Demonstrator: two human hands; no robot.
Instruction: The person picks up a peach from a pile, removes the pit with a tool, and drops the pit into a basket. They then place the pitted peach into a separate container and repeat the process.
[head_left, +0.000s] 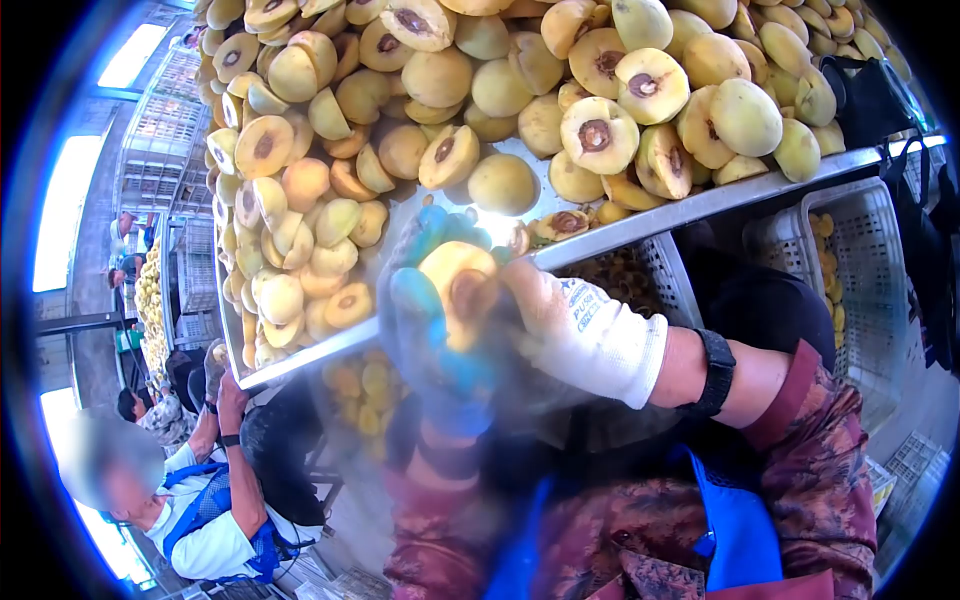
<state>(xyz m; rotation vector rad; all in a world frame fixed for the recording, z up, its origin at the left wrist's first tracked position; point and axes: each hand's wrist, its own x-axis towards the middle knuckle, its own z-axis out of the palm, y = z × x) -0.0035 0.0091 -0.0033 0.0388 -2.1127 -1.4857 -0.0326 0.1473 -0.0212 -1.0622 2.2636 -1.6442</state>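
Note:
My left hand [440, 345], in a blue-green glove blurred by motion, is closed around a yellow peach half [458, 285]. The cut face of this half is turned up, and a brown pit or pit hollow shows in it. Close against its right side is my right hand [590, 325], in a white printed glove, with its fingers curled. Whatever those fingers may hold is hidden by blur. Both hands are at the near edge of a metal table [700, 203] heaped with halved peaches [600, 135], many with brown pits showing. A single peach half [502, 184] lies cut side down just beyond my hands.
Below the table edge stand a crate [672, 280] of dark pieces and a white crate [865, 260] with yellow fruit. More yellow fruit [365, 395] shows beneath the left side. At the left sits another person [215, 510] in a blue vest. Stacked crates [165, 140] stand behind.

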